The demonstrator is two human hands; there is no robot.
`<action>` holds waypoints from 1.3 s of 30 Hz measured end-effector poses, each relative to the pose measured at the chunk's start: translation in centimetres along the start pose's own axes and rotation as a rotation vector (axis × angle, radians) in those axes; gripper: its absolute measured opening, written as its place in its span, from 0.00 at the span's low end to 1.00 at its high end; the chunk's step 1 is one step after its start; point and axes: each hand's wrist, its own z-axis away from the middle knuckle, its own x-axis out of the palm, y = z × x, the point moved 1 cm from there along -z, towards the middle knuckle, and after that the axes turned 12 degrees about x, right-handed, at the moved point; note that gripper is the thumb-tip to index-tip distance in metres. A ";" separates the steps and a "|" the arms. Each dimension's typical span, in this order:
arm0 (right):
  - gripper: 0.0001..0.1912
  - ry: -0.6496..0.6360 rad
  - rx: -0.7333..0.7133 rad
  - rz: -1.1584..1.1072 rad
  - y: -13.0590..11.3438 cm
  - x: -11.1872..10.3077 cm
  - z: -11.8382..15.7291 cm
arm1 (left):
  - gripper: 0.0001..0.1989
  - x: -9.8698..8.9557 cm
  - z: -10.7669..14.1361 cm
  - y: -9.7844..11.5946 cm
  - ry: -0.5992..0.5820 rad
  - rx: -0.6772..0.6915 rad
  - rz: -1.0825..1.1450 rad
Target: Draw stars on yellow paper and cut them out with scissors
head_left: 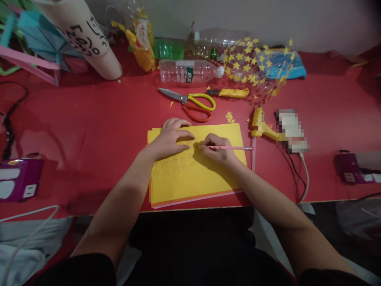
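Note:
A stack of coloured paper with a yellow sheet [196, 184] on top lies in front of me at the table's front edge. Several star outlines are drawn in pencil on its left half. My left hand [172, 139] rests flat on the sheet's upper left, fingers spread. Closed round a pink pencil [235, 148] is my right hand [218, 147], its tip touching or close to the paper near the middle. Beyond the sheet lie scissors [190, 99] with one yellow and one red handle, and a small pile of yellow paper stars [229, 117].
A yellow glue gun [260, 125] and a blurred-out device [293, 131] with a cable lie to the right. A yellow utility knife [230, 93], clear bottle [190, 71], star-covered bottle [253, 63] and white cup [86, 39] stand or lie behind. Purple boxes [20, 178] flank both sides.

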 end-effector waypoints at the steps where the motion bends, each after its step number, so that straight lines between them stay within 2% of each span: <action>1: 0.05 0.012 0.005 -0.003 0.0 0.0 0.0 | 0.13 0.0 0.0 0.0 0.002 0.004 -0.002; 16: 0.07 0.061 0.047 -0.026 0.0 0.1 0.0 | 0.13 0.0 0.1 -0.1 0.002 -0.008 0.006; 39: 0.07 0.007 0.062 0.032 -0.3 -0.2 0.0 | 0.13 -0.1 0.0 0.0 0.003 -0.010 0.013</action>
